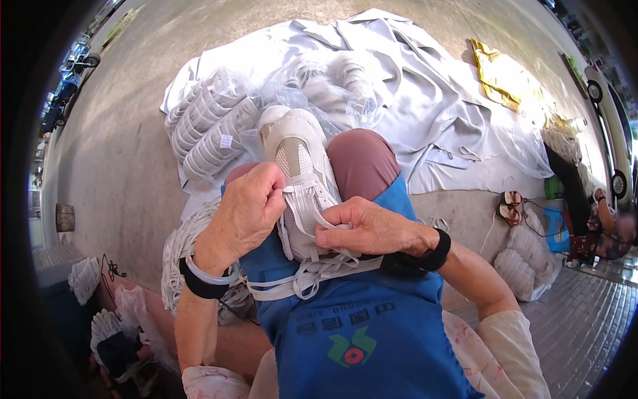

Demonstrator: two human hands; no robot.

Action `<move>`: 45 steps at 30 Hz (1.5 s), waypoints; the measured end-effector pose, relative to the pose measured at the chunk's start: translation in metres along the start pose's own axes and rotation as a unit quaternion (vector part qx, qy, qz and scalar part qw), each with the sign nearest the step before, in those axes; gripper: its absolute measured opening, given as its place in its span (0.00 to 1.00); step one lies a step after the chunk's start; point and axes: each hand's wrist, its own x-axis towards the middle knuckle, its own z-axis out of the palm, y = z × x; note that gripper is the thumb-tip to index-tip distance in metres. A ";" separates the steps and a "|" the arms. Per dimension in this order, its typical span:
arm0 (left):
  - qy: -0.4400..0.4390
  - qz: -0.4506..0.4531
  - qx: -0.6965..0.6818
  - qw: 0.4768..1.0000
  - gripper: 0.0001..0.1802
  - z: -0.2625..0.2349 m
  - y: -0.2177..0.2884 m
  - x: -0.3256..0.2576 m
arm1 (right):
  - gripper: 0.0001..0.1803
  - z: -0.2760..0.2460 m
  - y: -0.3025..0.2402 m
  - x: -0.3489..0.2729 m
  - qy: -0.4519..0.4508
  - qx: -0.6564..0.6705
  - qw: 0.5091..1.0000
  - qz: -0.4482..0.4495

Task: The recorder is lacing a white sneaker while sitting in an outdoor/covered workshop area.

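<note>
A white sneaker (299, 176) rests toe-up on the person's lap over a blue apron (372, 332), just above picture centre. The left hand (242, 213), at 9 o'clock of the shoe, pinches a flat white lace (312, 223); the right hand (369, 229), at 4 o'clock, is closed on another strand. Lacing looks midway; drawing the lace snug likely calls for steady, even tension. Bagged shoes (212, 126) lie at 11 o'clock.

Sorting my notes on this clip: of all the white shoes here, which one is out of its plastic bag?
The white mesh sneaker lying on the person's lap, both hands on its laces; the other white shoes sit bundled in clear plastic bags behind it.
</note>
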 end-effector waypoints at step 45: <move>-0.270 -0.109 -0.439 0.850 0.17 0.009 0.070 -0.072 | 0.18 0.032 0.002 -0.010 0.050 0.367 0.929 0.021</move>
